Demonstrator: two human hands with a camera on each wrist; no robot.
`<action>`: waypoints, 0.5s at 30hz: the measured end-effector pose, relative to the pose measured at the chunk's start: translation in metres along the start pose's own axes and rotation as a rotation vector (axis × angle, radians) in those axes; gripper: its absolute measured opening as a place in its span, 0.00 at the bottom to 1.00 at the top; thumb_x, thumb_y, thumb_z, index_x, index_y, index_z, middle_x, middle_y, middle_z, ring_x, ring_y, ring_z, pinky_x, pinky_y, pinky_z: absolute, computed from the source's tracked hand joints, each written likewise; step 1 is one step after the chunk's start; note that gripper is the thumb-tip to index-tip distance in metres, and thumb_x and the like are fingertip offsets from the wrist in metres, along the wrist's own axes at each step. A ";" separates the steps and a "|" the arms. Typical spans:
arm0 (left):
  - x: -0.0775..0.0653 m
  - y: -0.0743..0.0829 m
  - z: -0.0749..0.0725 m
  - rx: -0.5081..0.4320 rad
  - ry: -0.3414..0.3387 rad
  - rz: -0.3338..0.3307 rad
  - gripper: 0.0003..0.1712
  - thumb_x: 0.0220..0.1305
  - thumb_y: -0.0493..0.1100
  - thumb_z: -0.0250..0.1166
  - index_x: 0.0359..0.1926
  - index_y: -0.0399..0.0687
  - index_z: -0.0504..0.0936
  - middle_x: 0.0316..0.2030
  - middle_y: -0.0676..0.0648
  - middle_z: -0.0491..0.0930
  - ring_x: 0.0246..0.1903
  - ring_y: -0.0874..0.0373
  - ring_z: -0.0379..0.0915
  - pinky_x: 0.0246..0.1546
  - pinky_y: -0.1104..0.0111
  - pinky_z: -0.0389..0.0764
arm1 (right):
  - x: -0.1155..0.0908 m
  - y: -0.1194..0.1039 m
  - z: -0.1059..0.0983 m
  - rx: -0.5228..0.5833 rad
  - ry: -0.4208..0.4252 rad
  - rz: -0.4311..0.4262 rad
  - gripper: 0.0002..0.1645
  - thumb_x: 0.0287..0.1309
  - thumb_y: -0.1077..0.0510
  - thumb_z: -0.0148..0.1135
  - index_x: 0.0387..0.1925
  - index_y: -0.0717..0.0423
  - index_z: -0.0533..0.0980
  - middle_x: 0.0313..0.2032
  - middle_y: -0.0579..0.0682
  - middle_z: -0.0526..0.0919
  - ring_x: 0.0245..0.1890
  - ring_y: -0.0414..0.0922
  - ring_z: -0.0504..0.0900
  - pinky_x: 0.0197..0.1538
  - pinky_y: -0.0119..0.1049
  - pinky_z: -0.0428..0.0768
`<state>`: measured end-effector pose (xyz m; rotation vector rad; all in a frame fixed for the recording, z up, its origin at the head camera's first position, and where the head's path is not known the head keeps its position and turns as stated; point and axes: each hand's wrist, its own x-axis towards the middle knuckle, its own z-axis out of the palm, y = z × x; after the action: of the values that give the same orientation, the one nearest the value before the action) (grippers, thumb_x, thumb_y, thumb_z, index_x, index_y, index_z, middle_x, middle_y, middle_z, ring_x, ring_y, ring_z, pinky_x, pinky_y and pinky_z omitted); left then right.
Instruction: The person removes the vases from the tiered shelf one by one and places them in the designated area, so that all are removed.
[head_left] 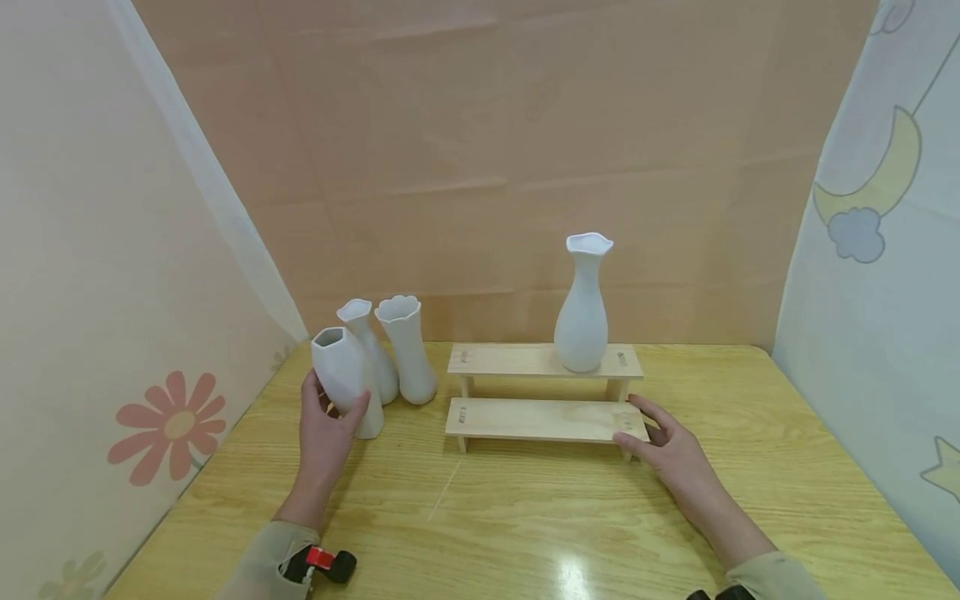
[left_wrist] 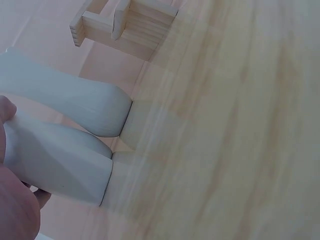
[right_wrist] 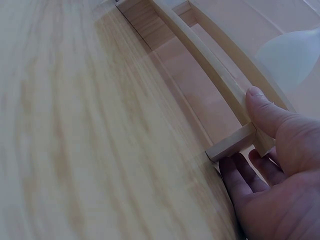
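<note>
Wood table (head_left: 510,517), tan sheet (head_left: 480,167) behind. Left hand (head_left: 327,425) has fingers round angular vase (head_left: 345,371), beside wavy vase (head_left: 384,367) and scalloped vase (head_left: 409,354), left of wooden stand (head_left: 536,419); right hand (head_left: 672,454) pinches its lower right end, tall vase (head_left: 582,325) on top.

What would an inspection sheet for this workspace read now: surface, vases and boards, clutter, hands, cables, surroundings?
Surface: pale yellow wood-grain table, glare near front.
Job's things: tall bulbous white vase on upper pale flat wooden board; faceted white vase, wavy-lipped white vase and scalloped white vase left of lower pale flat wooden board; all vases apparently ceramic.
Clutter: nothing seen.
Grippers: bare left hand holds the faceted vase; bare right hand grips the lower board's right end.
Cables: nothing seen across the table.
Surroundings: creased tan backdrop behind; white flower-printed sheet left, white moon-printed sheet right.
</note>
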<state>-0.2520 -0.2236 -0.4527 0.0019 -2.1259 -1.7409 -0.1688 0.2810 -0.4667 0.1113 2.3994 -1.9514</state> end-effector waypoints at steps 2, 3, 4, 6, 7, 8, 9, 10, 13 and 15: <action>0.000 0.000 0.000 0.002 0.000 -0.002 0.56 0.73 0.39 0.76 0.89 0.50 0.49 0.78 0.41 0.63 0.72 0.41 0.66 0.72 0.45 0.69 | 0.000 0.001 0.000 -0.006 0.001 -0.005 0.57 0.73 0.46 0.76 0.90 0.47 0.53 0.82 0.66 0.62 0.78 0.61 0.67 0.57 0.25 0.80; 0.000 -0.001 -0.001 0.002 -0.001 -0.004 0.56 0.73 0.39 0.76 0.89 0.50 0.49 0.78 0.41 0.63 0.73 0.41 0.65 0.72 0.45 0.69 | 0.000 0.001 0.000 -0.006 0.002 -0.007 0.57 0.73 0.46 0.76 0.90 0.47 0.53 0.82 0.67 0.62 0.78 0.61 0.67 0.57 0.25 0.80; 0.001 -0.001 -0.001 -0.001 -0.001 -0.004 0.56 0.73 0.39 0.76 0.89 0.50 0.49 0.78 0.41 0.63 0.72 0.41 0.65 0.72 0.45 0.69 | 0.000 0.002 0.000 -0.007 0.004 -0.008 0.56 0.72 0.46 0.76 0.89 0.47 0.54 0.82 0.67 0.62 0.78 0.61 0.68 0.57 0.25 0.80; 0.001 -0.001 -0.001 -0.002 -0.004 -0.006 0.57 0.73 0.39 0.76 0.89 0.50 0.48 0.78 0.41 0.63 0.72 0.42 0.66 0.72 0.45 0.69 | 0.001 0.002 -0.001 -0.008 0.001 -0.008 0.56 0.72 0.46 0.76 0.90 0.46 0.54 0.82 0.67 0.62 0.78 0.61 0.68 0.57 0.25 0.80; 0.001 -0.001 -0.001 -0.002 -0.004 -0.006 0.57 0.73 0.39 0.76 0.89 0.50 0.48 0.77 0.41 0.63 0.72 0.42 0.66 0.72 0.46 0.70 | 0.001 0.002 -0.001 -0.007 -0.002 -0.008 0.57 0.73 0.46 0.76 0.90 0.46 0.53 0.82 0.66 0.62 0.78 0.61 0.67 0.57 0.26 0.80; 0.001 -0.001 -0.001 -0.001 -0.004 -0.005 0.57 0.73 0.39 0.76 0.89 0.50 0.48 0.77 0.41 0.63 0.72 0.42 0.66 0.72 0.46 0.70 | 0.001 0.002 -0.001 -0.009 0.000 -0.007 0.56 0.72 0.46 0.76 0.90 0.45 0.54 0.83 0.65 0.61 0.79 0.62 0.66 0.57 0.25 0.79; 0.000 -0.001 -0.001 -0.002 -0.004 -0.004 0.57 0.73 0.39 0.76 0.89 0.50 0.48 0.77 0.41 0.63 0.72 0.42 0.66 0.71 0.46 0.70 | 0.001 0.002 -0.002 -0.012 -0.003 -0.007 0.56 0.73 0.46 0.76 0.90 0.45 0.54 0.83 0.65 0.60 0.80 0.62 0.65 0.57 0.25 0.79; 0.000 -0.001 -0.001 -0.001 -0.004 -0.003 0.57 0.73 0.39 0.76 0.89 0.50 0.48 0.77 0.41 0.64 0.71 0.42 0.66 0.71 0.47 0.70 | 0.001 0.002 -0.002 -0.012 -0.005 -0.006 0.56 0.73 0.46 0.76 0.90 0.45 0.54 0.84 0.65 0.59 0.80 0.63 0.65 0.58 0.25 0.78; 0.000 0.000 -0.001 0.008 -0.002 -0.002 0.57 0.73 0.40 0.76 0.89 0.50 0.48 0.77 0.41 0.64 0.71 0.42 0.67 0.70 0.47 0.70 | 0.000 0.002 -0.002 -0.024 -0.006 -0.008 0.56 0.73 0.45 0.76 0.90 0.45 0.54 0.85 0.64 0.56 0.82 0.65 0.61 0.59 0.25 0.77; -0.001 0.000 -0.001 0.011 -0.002 -0.003 0.57 0.73 0.40 0.76 0.89 0.51 0.48 0.77 0.41 0.64 0.71 0.42 0.66 0.71 0.47 0.70 | 0.000 0.002 -0.002 -0.021 -0.008 -0.007 0.56 0.73 0.45 0.76 0.90 0.45 0.54 0.84 0.65 0.57 0.81 0.64 0.62 0.59 0.27 0.78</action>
<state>-0.2509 -0.2243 -0.4525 0.0063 -2.1380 -1.7319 -0.1687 0.2832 -0.4681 0.0941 2.4180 -1.9256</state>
